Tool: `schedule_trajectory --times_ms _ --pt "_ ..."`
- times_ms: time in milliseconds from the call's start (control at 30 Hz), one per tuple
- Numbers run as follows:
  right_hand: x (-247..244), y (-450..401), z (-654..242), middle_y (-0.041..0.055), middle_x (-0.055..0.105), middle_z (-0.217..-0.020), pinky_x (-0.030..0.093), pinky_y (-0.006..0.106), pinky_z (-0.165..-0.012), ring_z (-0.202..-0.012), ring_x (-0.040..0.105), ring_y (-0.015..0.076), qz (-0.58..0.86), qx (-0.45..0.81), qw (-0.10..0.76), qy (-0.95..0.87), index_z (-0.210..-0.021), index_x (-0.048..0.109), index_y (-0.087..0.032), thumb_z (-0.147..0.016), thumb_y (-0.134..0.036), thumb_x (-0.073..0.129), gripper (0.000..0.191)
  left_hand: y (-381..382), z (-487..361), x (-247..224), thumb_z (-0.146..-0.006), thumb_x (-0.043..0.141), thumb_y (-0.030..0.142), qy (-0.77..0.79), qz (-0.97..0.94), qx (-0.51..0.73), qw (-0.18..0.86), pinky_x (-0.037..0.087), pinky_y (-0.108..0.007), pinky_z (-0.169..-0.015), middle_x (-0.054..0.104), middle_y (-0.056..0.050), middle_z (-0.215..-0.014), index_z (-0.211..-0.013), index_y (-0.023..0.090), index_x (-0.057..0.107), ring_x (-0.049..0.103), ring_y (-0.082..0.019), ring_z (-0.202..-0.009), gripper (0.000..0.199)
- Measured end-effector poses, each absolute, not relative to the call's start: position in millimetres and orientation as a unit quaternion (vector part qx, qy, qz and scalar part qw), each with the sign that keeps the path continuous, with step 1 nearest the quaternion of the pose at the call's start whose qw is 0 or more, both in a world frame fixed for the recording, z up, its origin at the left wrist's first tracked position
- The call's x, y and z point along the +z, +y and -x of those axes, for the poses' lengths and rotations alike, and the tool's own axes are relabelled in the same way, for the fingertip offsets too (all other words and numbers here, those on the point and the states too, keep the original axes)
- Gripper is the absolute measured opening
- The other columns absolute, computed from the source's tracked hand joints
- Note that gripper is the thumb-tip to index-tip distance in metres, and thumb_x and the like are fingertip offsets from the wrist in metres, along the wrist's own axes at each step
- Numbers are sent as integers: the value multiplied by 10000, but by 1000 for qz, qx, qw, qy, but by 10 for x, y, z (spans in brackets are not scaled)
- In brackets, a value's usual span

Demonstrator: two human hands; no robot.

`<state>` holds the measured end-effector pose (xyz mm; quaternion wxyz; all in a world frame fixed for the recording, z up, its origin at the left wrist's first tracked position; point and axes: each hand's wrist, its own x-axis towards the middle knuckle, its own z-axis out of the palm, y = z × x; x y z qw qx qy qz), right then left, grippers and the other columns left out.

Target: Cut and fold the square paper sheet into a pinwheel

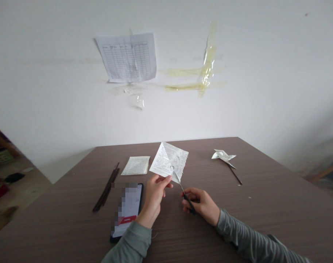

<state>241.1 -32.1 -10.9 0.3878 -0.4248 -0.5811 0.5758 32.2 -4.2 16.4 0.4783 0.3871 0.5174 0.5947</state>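
Fingers of the left hand pinch a printed white paper diamond at centre frame; the right hand curls closed around black-handled scissors touching its lower edge.

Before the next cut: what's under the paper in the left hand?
Brown wood-grain tabletop shows around the printed paper square. The patch directly beneath is covered by the paper and left hand, so it cannot be seen.
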Motion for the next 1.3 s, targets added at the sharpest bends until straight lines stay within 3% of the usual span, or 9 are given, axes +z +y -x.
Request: schedule_trajectory --times_ms 200,600,867,1133,1300 --pt "-128 -310 -2419 41 847 -729 620 398 -692 -654 736 250 416 581 390 -581 -1031 827 -245 -740 -766 1121 665 -44 -316 152 -608 1053 456 511 -394 594 480 321 -190 -455 855 -44 -758 -761 224 787 811 -198 -629 384" --pt "-164 -290 -2405 59 822 -702 603 432 -692 -629 704 273 424 575 385 -585 -984 817 -273 -721 -785 1103 643 -51 -329 157 -617 1050 422 514 -389 593 482 334 -189 -451 877 -54 -776 -772 224 807 815 -203 -637 350" --pt "-68 -326 -2426 91 847 -737 658 475 -733 -695 782 339 434 571 375 -588 -977 832 -286 -695 -764 1132 631 -42 -328 168 -639 1045 390 520 -390 589 481 323 -193 -449 856 -47 -762 -757 220 795 800 -189 -615 325" --pt "-125 -294 -2409 45 824 -741 624 417 -719 -665 733 253 419 576 389 -584 -1047 809 -254 -739 -827 1103 714 -51 -334 175 -674 1060 387 526 -400 577 480 295 -198 -466 821 -35 -731 -734 226 749 784 -194 -617 355" --pt "-37 -343 -2411 93 849 -765 673 498 -769 -727 793 349 435 566 386 -584 -1011 824 -273 -732 -813 1115 674 -58 -347 183 -694 1045 348 529 -398 574 482 304 -196 -464 830 -36 -731 -738 225 753 784 -195 -621 320"
